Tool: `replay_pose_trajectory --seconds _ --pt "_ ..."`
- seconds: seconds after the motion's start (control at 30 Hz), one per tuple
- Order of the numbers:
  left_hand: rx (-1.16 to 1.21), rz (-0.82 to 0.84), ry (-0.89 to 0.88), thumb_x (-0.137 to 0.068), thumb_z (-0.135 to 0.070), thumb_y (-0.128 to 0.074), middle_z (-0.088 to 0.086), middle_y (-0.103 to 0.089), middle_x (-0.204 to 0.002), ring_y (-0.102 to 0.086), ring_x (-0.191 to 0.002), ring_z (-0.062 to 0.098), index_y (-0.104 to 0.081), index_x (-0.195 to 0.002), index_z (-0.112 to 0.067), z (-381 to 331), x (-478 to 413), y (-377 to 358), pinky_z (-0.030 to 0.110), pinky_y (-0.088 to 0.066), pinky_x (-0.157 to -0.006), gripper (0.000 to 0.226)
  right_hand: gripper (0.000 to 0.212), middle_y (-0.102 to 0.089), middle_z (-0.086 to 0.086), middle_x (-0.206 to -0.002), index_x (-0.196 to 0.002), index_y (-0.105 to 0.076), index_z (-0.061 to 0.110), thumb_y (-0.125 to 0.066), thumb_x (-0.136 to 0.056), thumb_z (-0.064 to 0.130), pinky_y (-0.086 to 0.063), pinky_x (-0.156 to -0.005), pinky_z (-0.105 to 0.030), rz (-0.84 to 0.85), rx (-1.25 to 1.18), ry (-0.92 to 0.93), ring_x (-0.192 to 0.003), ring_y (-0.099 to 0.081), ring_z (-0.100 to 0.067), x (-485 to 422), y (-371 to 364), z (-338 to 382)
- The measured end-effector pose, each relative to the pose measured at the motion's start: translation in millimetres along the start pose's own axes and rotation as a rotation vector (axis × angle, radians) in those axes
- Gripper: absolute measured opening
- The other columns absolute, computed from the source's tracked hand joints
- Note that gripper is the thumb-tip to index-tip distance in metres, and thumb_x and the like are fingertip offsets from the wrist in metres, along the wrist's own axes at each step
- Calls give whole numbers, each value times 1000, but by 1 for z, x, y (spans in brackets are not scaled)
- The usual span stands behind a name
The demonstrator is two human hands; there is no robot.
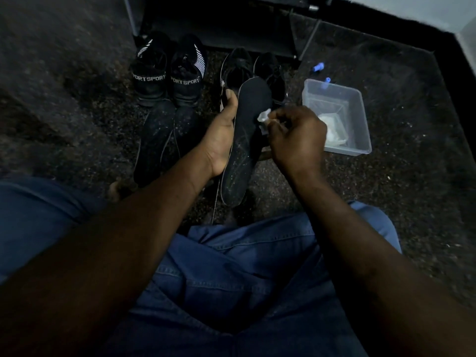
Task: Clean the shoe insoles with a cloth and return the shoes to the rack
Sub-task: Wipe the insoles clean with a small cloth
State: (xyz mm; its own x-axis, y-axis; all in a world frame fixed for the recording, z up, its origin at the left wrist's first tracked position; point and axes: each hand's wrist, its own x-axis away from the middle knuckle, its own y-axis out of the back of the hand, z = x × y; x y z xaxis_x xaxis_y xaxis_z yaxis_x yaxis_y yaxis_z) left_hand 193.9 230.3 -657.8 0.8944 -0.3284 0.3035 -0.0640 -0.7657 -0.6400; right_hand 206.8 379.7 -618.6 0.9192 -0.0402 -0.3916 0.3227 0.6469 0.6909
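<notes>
Just above the person's lap, between the two hands, a dark insole (244, 150) is held up over the floor (77, 99). Its long axis runs almost straight away from the body, rounded heel end nearest the knees and the broader toe end pointing toward the rack (219, 27). The left hand (221, 130) grips it along its left edge, thumb up near the toe end and fingers curled behind, so this hand is the holder. The right hand (296, 135) comes in from the other side, its fingers bunched and pinching a small white cloth (264, 118) that touches the insole's right edge in the upper half. Any wiping stroke would therefore run along the length, from the toe part down toward the heel, with the right hand doing the travel and the left keeping the piece steady.

The insole looks matte and nearly black, thin and slightly curved, with pale specks scattered over the lower half; the upper half near the cloth looks plainer, though the light is dim and I would not press that.

Just beyond it a black shoe (235, 70) stands on the floor with its mate close on the right, and a SPORT pair (152, 78) stands further left, all in front of the rack, none yet on it. A clear tub (360, 119) sits to the right, near the right hand.
</notes>
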Motion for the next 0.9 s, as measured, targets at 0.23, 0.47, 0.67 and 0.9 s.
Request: replay_pose_trajectory --seconds 0.23,0.47,0.67,0.9 --pt "-153 -120 -47 -104 -68 -30 1 -64 -143 -59 -133 18 -52 -150 -19 4 0 1 44 -40 -119 71 27 -75 -8 -82 -86 -80 16 -59 -90 34 -53 -66 -34 164 175 13 -76 -69 -31 12 -27 6" --pt "-178 -80 -19 -105 -67 -21 12 -74 -123 -69 -121 21 -59 -139 -1 0 10 -9 34 -51 -107 83 19 -80 5 -102 -104 -83 23 -73 -88 19 -57 -89 -28 103 -166 -14 -93 -73 -9 28 -28 24" --pt "-102 -21 1 -108 -60 -29 20 -63 -140 -60 -133 30 -52 -145 2 3 5 -9 47 -42 -117 76 22 -76 -11 -92 -98 -82 12 -70 -81 9 -58 -76 -36 97 87 156 -81 -71 -31 27 -13 -5" --pt "-19 -43 21 -105 -67 -24 23 -61 -142 -59 -133 30 -49 -149 -3 8 2 -6 41 -49 -111 82 25 -79 -7 -99 -101 -82 18 -65 -83 19 -59 -84 -39 114 56 0 -88 -74 -27 35 -19 3"
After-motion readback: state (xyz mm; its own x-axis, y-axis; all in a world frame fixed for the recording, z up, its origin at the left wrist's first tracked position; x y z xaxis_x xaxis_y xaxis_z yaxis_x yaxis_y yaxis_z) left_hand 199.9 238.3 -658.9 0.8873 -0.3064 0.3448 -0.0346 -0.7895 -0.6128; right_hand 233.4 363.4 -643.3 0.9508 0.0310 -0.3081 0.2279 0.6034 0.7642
